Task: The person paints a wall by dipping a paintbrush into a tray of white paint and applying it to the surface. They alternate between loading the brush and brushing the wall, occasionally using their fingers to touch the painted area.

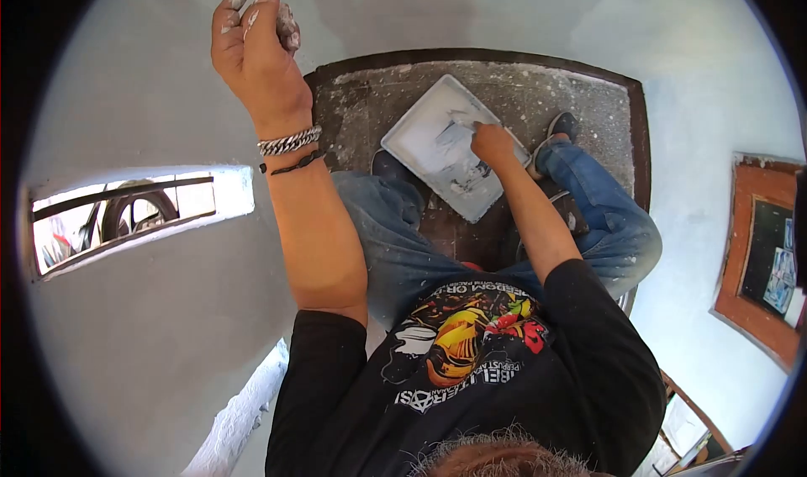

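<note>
My left hand (261, 52) is raised at the upper left against the pale wall, its fingers curled and smeared with whitish paste. What it holds, if anything, does not show clearly. A chain bracelet (290, 142) and a dark cord are round that wrist. Lower down, my right hand (493, 143) is closed over a white rectangular tray (416, 128). A small pale, paste-covered piece (461, 120) shows at its fingertips. White paste and grey smears spread across the tray's bottom, and the tray sits tilted between my legs.
Beneath the tray is a dark, white-spattered floor (361, 99) with a brown border. Pale walls (151, 326) rise around it. A slot window (126, 216) opens at the left, and a wooden frame (744, 250) stands at the right. My jeans-clad knees (622, 233) flank the tray.
</note>
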Demonstrator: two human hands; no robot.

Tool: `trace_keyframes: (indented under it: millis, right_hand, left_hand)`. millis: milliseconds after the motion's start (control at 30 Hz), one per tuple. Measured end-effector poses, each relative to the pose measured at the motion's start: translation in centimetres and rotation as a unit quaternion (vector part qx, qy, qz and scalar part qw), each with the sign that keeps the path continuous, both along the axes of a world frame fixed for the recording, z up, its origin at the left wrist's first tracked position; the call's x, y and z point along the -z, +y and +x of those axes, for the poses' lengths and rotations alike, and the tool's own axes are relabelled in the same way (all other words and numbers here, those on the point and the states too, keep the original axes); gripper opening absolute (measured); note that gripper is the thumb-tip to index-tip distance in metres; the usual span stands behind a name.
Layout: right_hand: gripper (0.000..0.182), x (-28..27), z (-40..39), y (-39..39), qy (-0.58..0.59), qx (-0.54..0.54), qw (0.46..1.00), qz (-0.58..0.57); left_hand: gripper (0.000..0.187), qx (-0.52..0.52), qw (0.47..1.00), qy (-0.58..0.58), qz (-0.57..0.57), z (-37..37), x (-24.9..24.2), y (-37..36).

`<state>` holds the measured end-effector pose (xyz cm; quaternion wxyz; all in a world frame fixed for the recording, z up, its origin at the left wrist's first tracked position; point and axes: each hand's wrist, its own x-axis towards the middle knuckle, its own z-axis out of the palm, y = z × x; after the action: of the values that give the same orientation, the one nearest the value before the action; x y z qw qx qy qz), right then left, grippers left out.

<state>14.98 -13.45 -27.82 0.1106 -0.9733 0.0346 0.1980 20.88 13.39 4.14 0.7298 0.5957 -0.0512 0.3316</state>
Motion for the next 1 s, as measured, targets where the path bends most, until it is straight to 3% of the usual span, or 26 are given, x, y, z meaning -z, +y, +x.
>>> trace_keyframes:
  millis: [267, 433, 533, 633, 700, 867, 933, 1000]
  right_hand:
    - [0.036, 4.3, -2.8, 4.6, 0.057, -0.101, 0.993, -0.03]
    - [0.04, 2.6, -5.8, 6.5, 0.081, -0.185, 0.979, -0.01]
    - [0.029, 0.9, -5.8, 4.9, 0.089, -0.049, 0.991, 0.091]
    - [0.033, 8.7, -6.2, -0.9, 0.075, 0.034, 0.972, 0.219]
    - [0.035, 13.0, -6.9, -4.3, 0.133, 0.111, 0.957, 0.231]
    - [0.042, 10.3, -8.4, -6.6, 0.128, 0.147, 0.962, 0.193]
    - [0.046, 7.4, -8.5, -6.8, 0.083, 0.146, 0.967, 0.192]
    - [0.046, 7.9, -9.2, -7.6, -0.007, 0.167, 0.958, 0.233]
  left_hand:
    - [0.022, -0.002, 0.999, -0.007, 0.034, 0.2, 0.6, 0.6]
    - [0.021, 0.008, 0.999, -0.013, 0.046, 0.2, 0.6, 0.3]
    - [0.021, 0.0, 0.998, -0.011, 0.061, 0.1, 0.8, 0.7]
    - [0.021, -0.012, 0.998, -0.003, 0.065, -0.1, 0.7, 0.9]
    - [0.021, -0.017, 0.998, -0.002, 0.064, -0.1, 0.7, 0.7]
    - [0.024, 0.002, 0.998, -0.003, 0.069, 0.0, 0.8, 0.2]
    - [0.025, 0.002, 0.998, 0.018, 0.067, 0.0, 0.5, -0.2]
    - [0.026, 0.012, 0.998, 0.023, 0.055, 0.3, 0.0, -1.4]
